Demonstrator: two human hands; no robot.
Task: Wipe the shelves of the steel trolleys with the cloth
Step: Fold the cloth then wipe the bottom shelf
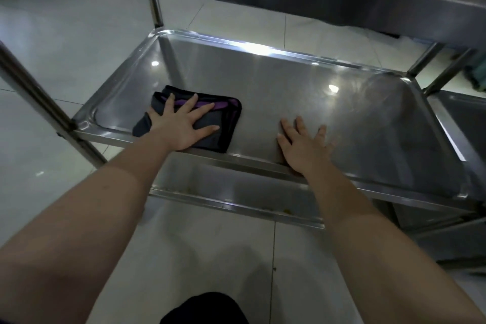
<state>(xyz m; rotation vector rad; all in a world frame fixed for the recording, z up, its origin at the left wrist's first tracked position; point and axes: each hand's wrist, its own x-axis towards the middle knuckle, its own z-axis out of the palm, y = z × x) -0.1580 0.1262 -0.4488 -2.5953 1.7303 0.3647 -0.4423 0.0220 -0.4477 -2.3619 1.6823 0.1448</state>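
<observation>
Left hand (181, 126), fingers spread flat, presses the cloth (210, 123) onto the middle shelf (302, 92) near its left end; right hand (302, 148) rests open on bare steel — the folded cloth could bunch, skipping corners.

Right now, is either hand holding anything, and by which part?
Nothing gripped: left hand presses flat on the cloth, at its middle; right hand rests on the shelf.

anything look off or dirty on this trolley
Yellowish specks lie along the front rim of the lower shelf, so it looks unwiped. The middle shelf shows a hazy smear near its far right corner. The cloth lies flat under the left hand.
</observation>
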